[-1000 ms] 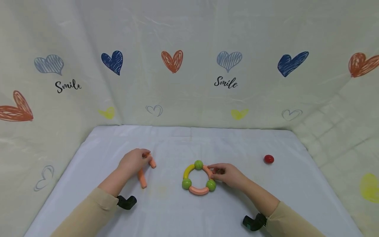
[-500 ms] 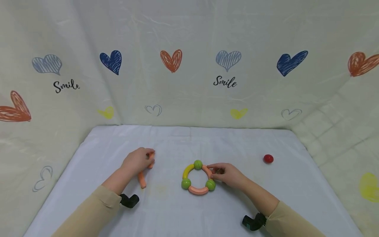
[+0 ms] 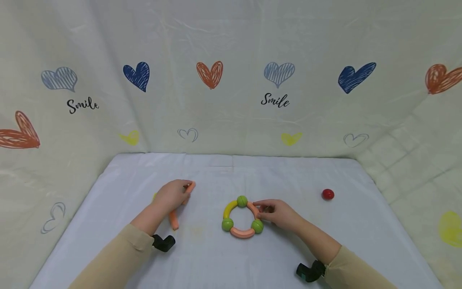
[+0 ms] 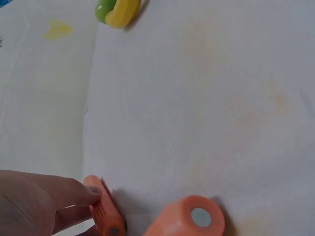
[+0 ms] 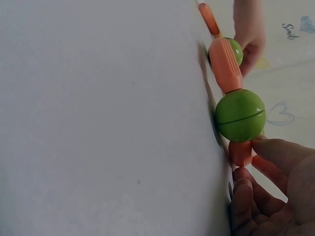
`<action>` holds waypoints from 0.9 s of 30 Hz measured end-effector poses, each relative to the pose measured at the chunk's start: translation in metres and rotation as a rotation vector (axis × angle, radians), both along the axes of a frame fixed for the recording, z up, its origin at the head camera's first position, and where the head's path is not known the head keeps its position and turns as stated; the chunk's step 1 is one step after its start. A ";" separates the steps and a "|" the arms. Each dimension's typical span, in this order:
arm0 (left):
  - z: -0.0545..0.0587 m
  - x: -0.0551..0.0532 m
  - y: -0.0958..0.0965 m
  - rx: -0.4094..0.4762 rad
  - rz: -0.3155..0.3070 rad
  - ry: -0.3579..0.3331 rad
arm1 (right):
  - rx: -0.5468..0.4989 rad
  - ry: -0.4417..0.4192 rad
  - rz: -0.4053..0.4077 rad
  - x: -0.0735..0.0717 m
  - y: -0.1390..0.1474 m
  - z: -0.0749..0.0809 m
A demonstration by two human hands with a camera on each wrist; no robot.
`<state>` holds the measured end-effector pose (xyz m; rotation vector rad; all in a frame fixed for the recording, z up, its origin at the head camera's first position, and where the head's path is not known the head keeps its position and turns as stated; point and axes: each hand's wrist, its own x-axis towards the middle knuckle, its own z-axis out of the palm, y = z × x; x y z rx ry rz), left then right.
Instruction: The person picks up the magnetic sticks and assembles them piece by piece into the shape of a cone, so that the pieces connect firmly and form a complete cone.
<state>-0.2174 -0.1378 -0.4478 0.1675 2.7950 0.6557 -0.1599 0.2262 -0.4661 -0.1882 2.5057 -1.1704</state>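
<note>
My left hand (image 3: 174,196) pinches a curved orange stick (image 3: 190,187) between thumb and fingers; in the left wrist view the same orange stick (image 4: 104,209) stands tilted at the fingertips. A second orange stick (image 3: 174,220) lies below that hand, and its near end (image 4: 201,217) carries a round grey disc. To the right is a ring of three green balls (image 3: 242,201) joined by a yellow arc (image 3: 229,209) and orange arcs (image 3: 242,233). My right hand (image 3: 278,213) pinches the ring's right orange arc (image 5: 240,153), just beside a green ball (image 5: 241,115).
A red ball (image 3: 327,194) sits at the right on the white-covered table (image 3: 216,265). A small yellow bit (image 3: 155,196) peeks out behind the left hand. A cloth wall (image 3: 231,124) printed with hearts rises along the table's back edge.
My left hand has shifted right, carrying the orange stick away from the other one and turning it so its upper end tilts right. The yellow bit has come into view. My right hand stays on the ring.
</note>
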 end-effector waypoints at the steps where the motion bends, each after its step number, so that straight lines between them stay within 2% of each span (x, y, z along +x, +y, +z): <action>1: 0.000 -0.001 0.000 0.004 0.001 0.002 | -0.001 -0.001 0.001 0.000 0.000 0.000; 13: -0.001 -0.004 0.002 -0.004 -0.034 0.038 | 0.004 -0.002 0.016 -0.002 0.001 -0.001; 21: -0.001 -0.006 0.002 0.002 -0.025 0.029 | 0.006 0.001 0.024 -0.003 0.002 -0.001; 27: -0.003 -0.007 0.003 -0.019 -0.027 0.057 | -0.010 0.000 0.030 -0.002 0.002 0.000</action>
